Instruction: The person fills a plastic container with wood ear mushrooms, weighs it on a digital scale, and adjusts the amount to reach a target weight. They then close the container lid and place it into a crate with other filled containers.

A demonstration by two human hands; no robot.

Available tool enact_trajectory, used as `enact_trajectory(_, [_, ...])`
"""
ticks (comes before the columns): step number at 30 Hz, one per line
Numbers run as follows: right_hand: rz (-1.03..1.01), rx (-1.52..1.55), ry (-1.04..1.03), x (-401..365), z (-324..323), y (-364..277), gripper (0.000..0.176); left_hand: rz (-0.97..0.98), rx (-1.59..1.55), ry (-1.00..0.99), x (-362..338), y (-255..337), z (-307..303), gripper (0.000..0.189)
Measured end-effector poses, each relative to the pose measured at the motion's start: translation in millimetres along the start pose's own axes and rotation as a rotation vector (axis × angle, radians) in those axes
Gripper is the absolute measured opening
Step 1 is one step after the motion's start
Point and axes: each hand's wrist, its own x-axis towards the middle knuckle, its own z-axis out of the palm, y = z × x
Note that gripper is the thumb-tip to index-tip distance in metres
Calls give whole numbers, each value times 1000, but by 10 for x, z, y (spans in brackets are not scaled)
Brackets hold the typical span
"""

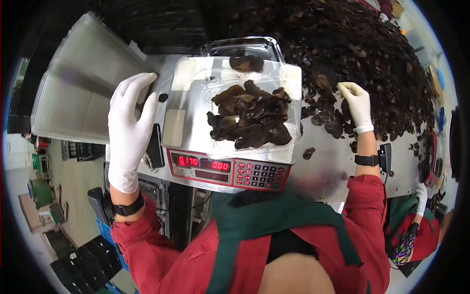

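Note:
A clear plastic clamshell box (196,105) lies unfolded on a red digital scale (225,171), its display reading about 0.170. Dark wood ear mushrooms (249,115) fill one half, with a single piece in the lid half. My left hand (129,127), in a white glove, is open left of the scale, thumb apart from the fingers, beside a stack of clear plastic boxes (83,78). On the right, my gloved right hand (356,105) has its fingers curled together at the edge of a large mushroom heap (362,54); whatever is in them, if anything, is hidden.
A black phone (156,147) and a beaded chain (148,162) lie by the scale's left side. Loose mushroom pieces (308,153) are scattered on the metal table (391,179). At the lower right is a co-worker's gloved hand (421,198). Black crates (85,267) stand on the floor, lower left.

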Motion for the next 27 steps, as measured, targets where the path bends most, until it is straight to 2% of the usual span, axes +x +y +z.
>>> enact_trajectory(3, [-31, -66, 103, 70, -72, 204, 17, 28, 55, -27, 31, -54, 6, 25])
enact_trajectory(5, [-50, -122, 143, 92, -71, 267, 16, 21, -20, -65, 90, -105, 36, 25])
enact_trajectory(14, [-192, -316, 167, 26, 181, 97, 15, -65, -268, -146, 366, -181, 477, 26])
enact_trajectory(18, [-122, -330, 231, 139, 216, -8, 23, 240, -163, -198, 688, 41, 711, 31])
enact_trajectory(19, [-70, -269, 227, 160, 226, -50, 22, 320, -186, -216, 780, 112, 792, 33])
enact_trajectory(21, [45, 89, 142, 212, 223, -58, 23, 460, -158, -220, 913, 229, 991, 35])
enact_trajectory(23, [81, 283, 104, 196, 202, -95, 25, 488, -173, -282, 1010, 319, 1097, 31])
enact_trajectory(25, [46, 333, 122, 211, 183, -44, 28, 587, -86, -290, 1106, 312, 1237, 22])
enact_trajectory(27, [176, 505, 49, 222, 108, 13, 30, 552, -128, -146, 1133, 372, 1207, 10])
